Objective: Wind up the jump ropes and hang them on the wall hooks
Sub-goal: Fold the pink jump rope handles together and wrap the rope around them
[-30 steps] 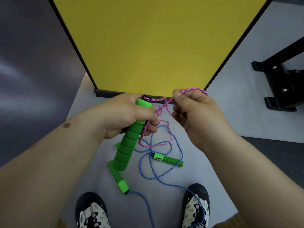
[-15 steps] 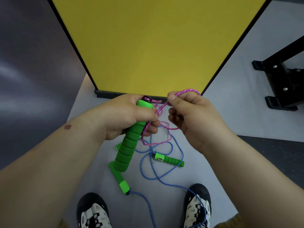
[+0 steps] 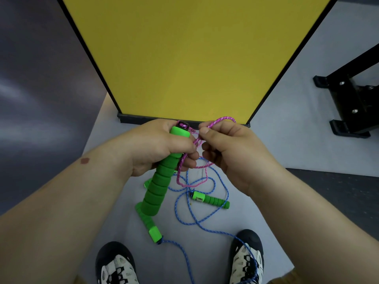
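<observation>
Your left hand (image 3: 162, 148) grips the green handle (image 3: 162, 177) just above the blue rope (image 3: 196, 214) on the floor; your right hand (image 3: 229, 148) beside it pinches the pink rope (image 3: 222, 119)

The yellow panel (image 3: 190, 58) is cut off by the top edge, so its upper part lies out of view; no hooks can be made out. To its right, the black metal stand (image 3: 352, 99) runs off the right edge. Below the panel, the left hand (image 3: 155, 148) covers the upper section of the green foam handle (image 3: 158, 185), and the right hand (image 3: 231, 152) conceals where the pink rope (image 3: 223, 119) passes through its fingers. The blue rope (image 3: 207, 220) leaves the bottom edge by both shoes (image 3: 117, 265), themselves cropped there. A third green handle (image 3: 147, 183) is mostly hidden behind the held one.
</observation>
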`<state>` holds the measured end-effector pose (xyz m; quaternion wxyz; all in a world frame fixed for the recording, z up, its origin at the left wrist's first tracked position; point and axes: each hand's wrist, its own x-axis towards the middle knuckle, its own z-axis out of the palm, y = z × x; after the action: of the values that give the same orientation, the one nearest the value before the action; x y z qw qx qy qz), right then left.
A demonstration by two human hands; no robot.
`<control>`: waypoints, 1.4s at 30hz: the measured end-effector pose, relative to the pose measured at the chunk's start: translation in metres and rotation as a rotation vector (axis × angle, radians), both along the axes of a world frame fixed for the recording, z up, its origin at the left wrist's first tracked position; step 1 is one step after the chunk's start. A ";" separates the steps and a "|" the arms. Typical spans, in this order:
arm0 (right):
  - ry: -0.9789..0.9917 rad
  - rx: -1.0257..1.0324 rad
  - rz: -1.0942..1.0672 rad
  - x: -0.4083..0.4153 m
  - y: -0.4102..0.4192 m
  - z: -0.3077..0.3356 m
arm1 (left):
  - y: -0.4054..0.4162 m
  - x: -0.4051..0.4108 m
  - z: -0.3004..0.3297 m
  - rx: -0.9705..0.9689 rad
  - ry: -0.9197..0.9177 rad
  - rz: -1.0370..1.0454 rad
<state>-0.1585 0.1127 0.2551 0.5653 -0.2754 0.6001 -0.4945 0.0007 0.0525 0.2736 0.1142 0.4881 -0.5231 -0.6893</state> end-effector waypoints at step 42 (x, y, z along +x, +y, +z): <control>-0.030 -0.024 -0.195 -0.009 -0.005 0.004 | 0.000 -0.001 0.000 -0.002 -0.003 0.005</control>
<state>-0.1678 0.1080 0.2588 0.5200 -0.2150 0.6095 -0.5584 0.0000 0.0523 0.2735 0.1155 0.4905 -0.5226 -0.6877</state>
